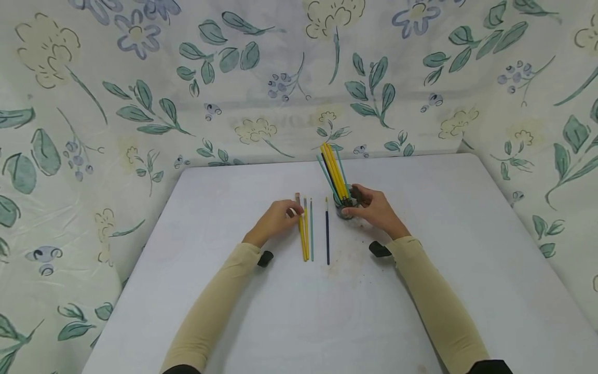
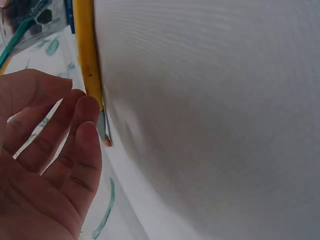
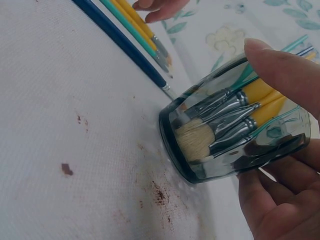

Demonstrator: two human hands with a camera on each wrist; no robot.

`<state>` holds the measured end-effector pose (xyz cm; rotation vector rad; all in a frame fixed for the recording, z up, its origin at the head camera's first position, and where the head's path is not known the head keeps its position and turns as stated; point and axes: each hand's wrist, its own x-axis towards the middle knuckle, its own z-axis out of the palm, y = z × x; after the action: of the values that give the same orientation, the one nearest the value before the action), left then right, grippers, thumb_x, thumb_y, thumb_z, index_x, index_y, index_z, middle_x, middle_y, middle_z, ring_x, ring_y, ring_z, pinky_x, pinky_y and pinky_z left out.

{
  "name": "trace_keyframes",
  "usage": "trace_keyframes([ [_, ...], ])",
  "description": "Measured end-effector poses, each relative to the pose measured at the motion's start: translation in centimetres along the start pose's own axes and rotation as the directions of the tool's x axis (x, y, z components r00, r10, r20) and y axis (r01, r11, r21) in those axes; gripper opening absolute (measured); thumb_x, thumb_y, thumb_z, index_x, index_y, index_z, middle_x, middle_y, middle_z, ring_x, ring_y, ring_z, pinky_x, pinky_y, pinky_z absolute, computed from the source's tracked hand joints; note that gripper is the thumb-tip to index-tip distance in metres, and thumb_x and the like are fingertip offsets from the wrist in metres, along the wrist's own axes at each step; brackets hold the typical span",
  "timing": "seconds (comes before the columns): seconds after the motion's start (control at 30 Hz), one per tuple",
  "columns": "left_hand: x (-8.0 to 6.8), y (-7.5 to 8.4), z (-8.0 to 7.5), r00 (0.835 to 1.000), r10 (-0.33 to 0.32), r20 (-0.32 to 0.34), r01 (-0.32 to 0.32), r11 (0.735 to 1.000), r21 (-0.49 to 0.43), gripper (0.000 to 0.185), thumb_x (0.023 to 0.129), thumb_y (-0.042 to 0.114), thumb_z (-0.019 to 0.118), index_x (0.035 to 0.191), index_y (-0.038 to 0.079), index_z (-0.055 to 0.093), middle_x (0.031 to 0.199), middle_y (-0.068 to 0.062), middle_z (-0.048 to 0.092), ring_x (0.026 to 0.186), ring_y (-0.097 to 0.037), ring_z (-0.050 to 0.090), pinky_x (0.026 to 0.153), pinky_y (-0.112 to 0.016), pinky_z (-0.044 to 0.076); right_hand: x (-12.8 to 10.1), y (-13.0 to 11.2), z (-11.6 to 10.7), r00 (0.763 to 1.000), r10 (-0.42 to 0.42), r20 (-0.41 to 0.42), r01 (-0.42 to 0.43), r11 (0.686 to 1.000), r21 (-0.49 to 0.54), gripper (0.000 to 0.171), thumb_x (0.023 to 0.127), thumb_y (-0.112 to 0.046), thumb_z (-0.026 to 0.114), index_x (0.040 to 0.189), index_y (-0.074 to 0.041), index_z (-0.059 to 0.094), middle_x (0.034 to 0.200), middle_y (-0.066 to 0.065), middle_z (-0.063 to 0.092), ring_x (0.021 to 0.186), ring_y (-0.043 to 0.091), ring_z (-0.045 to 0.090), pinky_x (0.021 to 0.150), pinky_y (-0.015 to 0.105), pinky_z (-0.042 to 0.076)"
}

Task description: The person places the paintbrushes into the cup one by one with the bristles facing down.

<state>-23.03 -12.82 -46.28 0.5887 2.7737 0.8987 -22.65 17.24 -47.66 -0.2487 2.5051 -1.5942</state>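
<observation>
My right hand (image 1: 377, 208) grips a clear glass (image 3: 169, 142), thumb on one side and fingers on the other. Inside it, several paintbrushes (image 1: 337, 174) with yellow, teal and dark handles stand bristles down, handles leaning up and left. My left hand (image 1: 279, 215) is beside the top of a thick yellow paintbrush (image 1: 301, 239), its fingers loosely bent and the fingertips at the handle near the ferrule. Whether they touch it I cannot tell. To its right lie a thinner yellow paintbrush (image 1: 306, 240), a teal paintbrush (image 1: 312, 236) and a dark blue paintbrush (image 1: 327, 236), all bristles away from me.
A white-covered table (image 1: 280, 322) lies under everything, with small brown specks (image 3: 159, 192) near the glass. Behind and beside it hangs a floral-patterned sheet (image 1: 154, 140). Black straps with small black pieces (image 1: 379, 249) are at both wrists.
</observation>
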Motion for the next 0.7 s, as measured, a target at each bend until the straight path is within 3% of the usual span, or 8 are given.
trace_keyframes([
  [0.23, 0.02, 0.19, 0.08, 1.0, 0.012, 0.029, -0.015, 0.996, 0.09, 0.022, 0.096, 0.004, 0.065, 0.116, 0.006, 0.073, 0.121, -0.01, 0.072, 0.104, -0.024, 0.067, 0.091, -0.037, 0.058, 0.06, 0.1, -0.04, 1.0, -0.015, -0.003, 0.015, 1.0, -0.002, 0.091, 0.087, -0.037, 0.084, 0.16, -0.011, 0.037, 0.162, 0.012, 0.046, 0.151, 0.03, 0.044, 0.122, 0.046, 0.039],
  [0.4, 0.15, 0.58, 0.25, 0.998, 0.036, 0.047, -0.045, 0.979, 0.198, 0.024, 0.094, 0.001, 0.065, 0.115, 0.006, 0.075, 0.122, -0.009, 0.071, 0.113, -0.026, 0.068, 0.099, -0.04, 0.057, 0.07, 0.08, 0.0, 1.0, -0.005, -0.003, 0.005, 1.0, -0.009, 0.091, 0.086, -0.037, 0.085, 0.16, -0.012, 0.038, 0.162, 0.013, 0.046, 0.151, 0.031, 0.044, 0.123, 0.046, 0.038],
  [0.57, 0.1, 0.84, 0.46, 0.995, 0.086, 0.052, -0.098, 0.948, 0.304, 0.022, 0.096, 0.002, 0.064, 0.114, 0.005, 0.076, 0.122, -0.009, 0.071, 0.123, -0.027, 0.067, 0.104, -0.042, 0.056, 0.04, 0.03, 0.02, 1.0, 0.0, -0.009, 0.0, 1.0, -0.007, 0.091, 0.086, -0.037, 0.085, 0.16, -0.013, 0.038, 0.162, 0.012, 0.046, 0.151, 0.031, 0.045, 0.123, 0.046, 0.038],
  [0.7, -0.1, 0.85, 0.53, 0.987, 0.15, 0.063, -0.163, 0.901, 0.402, 0.02, 0.096, 0.002, 0.066, 0.111, 0.006, 0.078, 0.118, -0.008, 0.07, 0.117, -0.025, 0.068, 0.099, -0.038, 0.058, 0.05, 0.1, 0.06, 1.0, -0.001, -0.006, 0.001, 1.0, -0.008, 0.093, 0.086, -0.039, 0.085, 0.161, -0.012, 0.037, 0.162, 0.013, 0.046, 0.151, 0.031, 0.045, 0.123, 0.046, 0.038],
])
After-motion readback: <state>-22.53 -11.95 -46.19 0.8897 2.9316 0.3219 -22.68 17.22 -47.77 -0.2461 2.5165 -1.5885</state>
